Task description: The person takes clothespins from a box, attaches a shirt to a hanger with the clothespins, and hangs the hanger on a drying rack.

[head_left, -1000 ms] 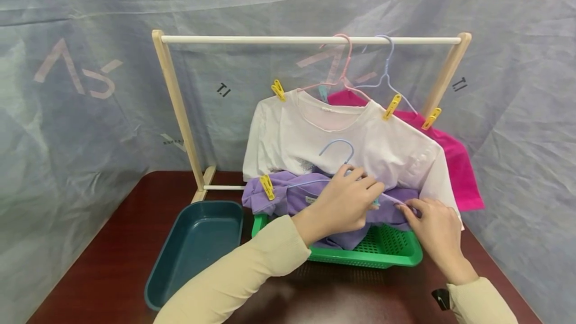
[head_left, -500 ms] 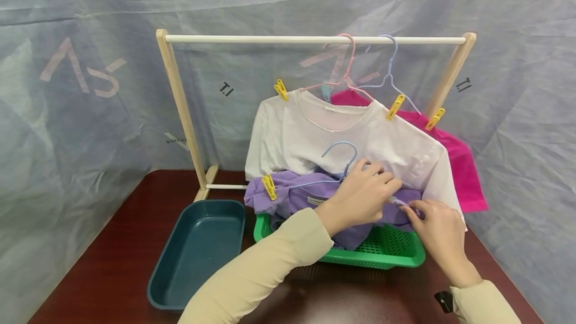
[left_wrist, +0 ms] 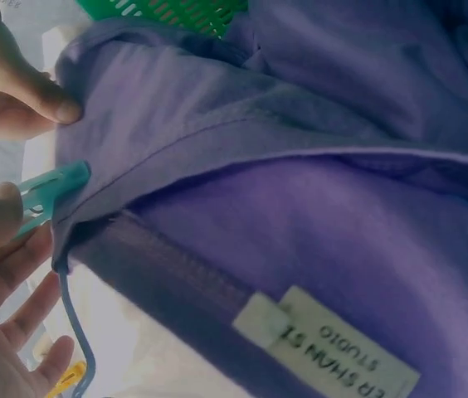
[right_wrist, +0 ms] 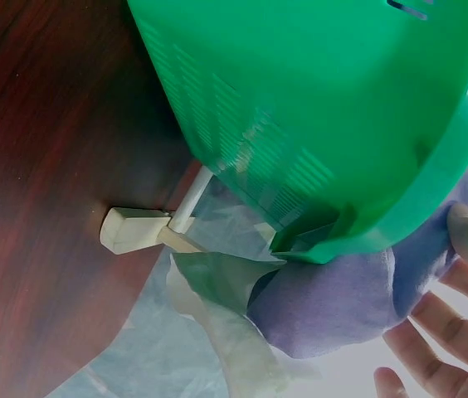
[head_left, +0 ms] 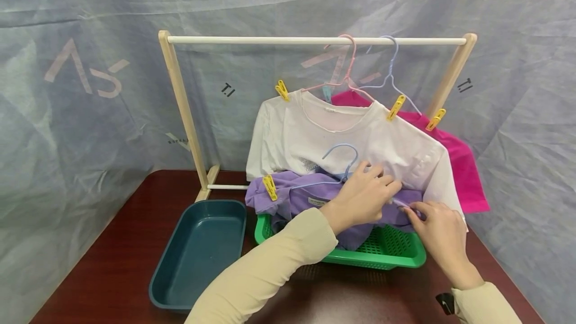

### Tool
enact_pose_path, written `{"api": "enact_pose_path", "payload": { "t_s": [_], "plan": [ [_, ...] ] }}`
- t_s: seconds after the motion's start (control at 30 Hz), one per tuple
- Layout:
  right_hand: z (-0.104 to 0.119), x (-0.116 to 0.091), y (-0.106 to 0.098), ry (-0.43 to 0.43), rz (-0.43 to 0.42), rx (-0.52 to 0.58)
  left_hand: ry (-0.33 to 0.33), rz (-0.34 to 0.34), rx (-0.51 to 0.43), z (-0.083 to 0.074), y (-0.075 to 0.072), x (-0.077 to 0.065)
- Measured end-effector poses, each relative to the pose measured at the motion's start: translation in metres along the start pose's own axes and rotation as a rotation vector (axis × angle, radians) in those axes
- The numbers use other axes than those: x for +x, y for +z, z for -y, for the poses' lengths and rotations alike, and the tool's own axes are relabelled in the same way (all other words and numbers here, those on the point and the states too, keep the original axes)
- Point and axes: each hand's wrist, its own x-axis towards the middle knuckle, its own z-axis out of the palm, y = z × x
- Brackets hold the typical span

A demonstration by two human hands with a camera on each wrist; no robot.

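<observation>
A purple shirt point(head_left: 297, 209) lies draped over a green basket point(head_left: 380, 264), with a blue wire hanger point(head_left: 357, 156) at its neckline. My left hand point(head_left: 365, 195) pinches a teal clothespin point(left_wrist: 51, 189) between thumb and finger; its jaws are at the shirt's edge beside the hanger wire. The right hand point(head_left: 436, 229) pinches the shirt's right shoulder, its thumb on the cloth in the left wrist view. At the shirt's left shoulder sits a yellow clothespin point(head_left: 270, 187). A sewn label point(left_wrist: 342, 348) shows inside the collar.
Behind the basket stands a rack with a white rail point(head_left: 270, 40). From it hang a white shirt point(head_left: 333, 144) on a pink hanger point(head_left: 353, 64) and a magenta garment point(head_left: 463, 179) on a blue one. A dark teal tray point(head_left: 202, 254) rests left on the brown table point(head_left: 112, 259).
My left hand has moved right along the hanger with the teal clothespin, closer to the right hand, then held still. The right hand keeps its pinch on the shirt.
</observation>
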Motion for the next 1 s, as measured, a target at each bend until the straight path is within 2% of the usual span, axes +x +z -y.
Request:
{"api": "enact_pose_path", "payload": {
  "t_s": [0.13,0.3,0.4,0.73,1.0],
  "plan": [
    [0.0,0.0,0.0,-0.003,0.0,0.0,-0.004,0.035,0.015,-0.001,-0.001,0.001],
    [0.001,-0.001,0.0,0.0,0.002,-0.001,-0.022,0.111,0.005,-0.002,-0.003,0.003],
    [0.001,0.0,0.001,0.007,0.007,-0.001,-0.036,0.122,-0.006,-0.002,-0.003,0.002],
    [0.0,0.0,0.002,0.005,0.009,-0.002,-0.084,0.032,0.01,-0.001,-0.003,-0.005],
    [0.0,0.001,0.001,-0.009,0.004,-0.001,-0.048,-0.047,0.025,0.004,-0.014,-0.019]
  ]
}}
